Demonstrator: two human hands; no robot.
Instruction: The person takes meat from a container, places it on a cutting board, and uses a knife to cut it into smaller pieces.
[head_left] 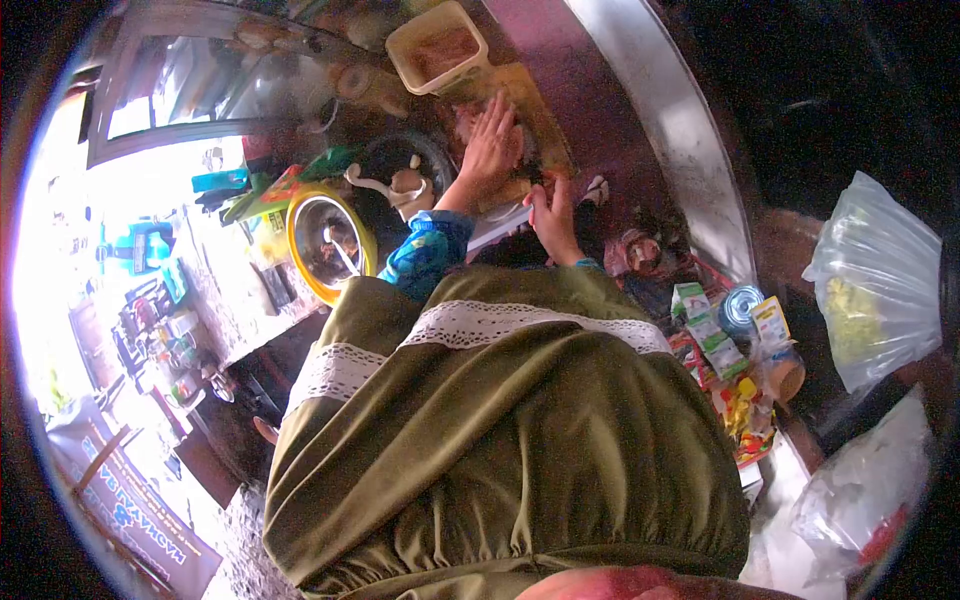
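My left hand (490, 143) lies with its fingers stretched out over pale pink pieces that look like raw meat (464, 122), on a yellowish board (545, 112). Close to the board's near right corner is my right hand (555, 215), its fingers curled around something small and dark that I cannot make out. A rectangular cream tub (397, 50) with pinkish contents stands beyond the board. Left of my left hand, a white ladle-like utensil (372, 182) and a brownish round item (409, 190) rest by a dark round pan (436, 148).
A yellow-rimmed metal bowl (302, 262) with a spoon in it is at the left. Packets (722, 352) and a blue-white roll (741, 306) lie at the right. A clear bag (880, 290) with yellowish contents hangs at far right. Shelves with jars stand lower left.
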